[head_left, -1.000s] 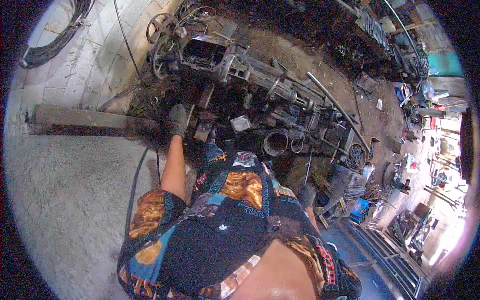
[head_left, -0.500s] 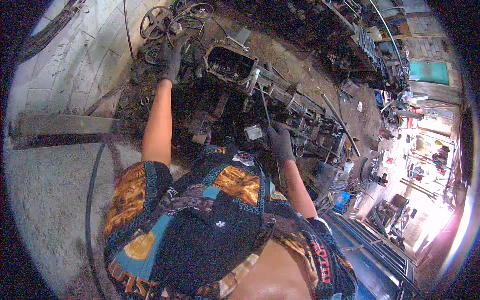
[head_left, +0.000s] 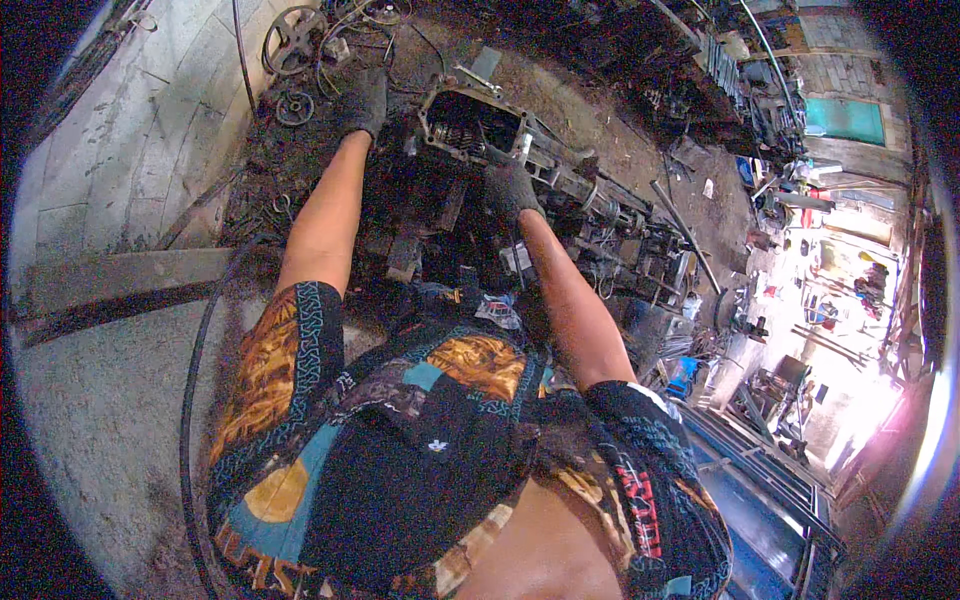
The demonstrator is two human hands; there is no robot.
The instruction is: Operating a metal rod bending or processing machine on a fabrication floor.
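An open metal casing [head_left: 432, 132] with a coiled or toothed part inside lies ahead of me, its long shaft assembly [head_left: 603, 208] running off to the right. My right hand [head_left: 512, 188], in a dark glove, is at the casing's near right corner. Its fingers blend into the dark metal, so whether they grip anything cannot be made out. A thin rod [head_left: 517, 255] shows just below that hand. My left hand [head_left: 364, 104], gloved too, reaches out left of the casing among dark parts. How its fingers are set is lost in the shadow.
A spoked wheel [head_left: 293, 40] and a smaller ring-shaped part [head_left: 294, 108] lie near the block wall [head_left: 170, 130]. A long bar [head_left: 687, 236] slants across the floor at right. Blue metal frames [head_left: 745, 500] stand at lower right. A black hose [head_left: 190, 420] runs along the left.
My right hand has moved forward and left, from beside the rod up to the casing's corner. The left hand has shifted slightly right. A pale rectangular piece near my right hand has gone from sight.
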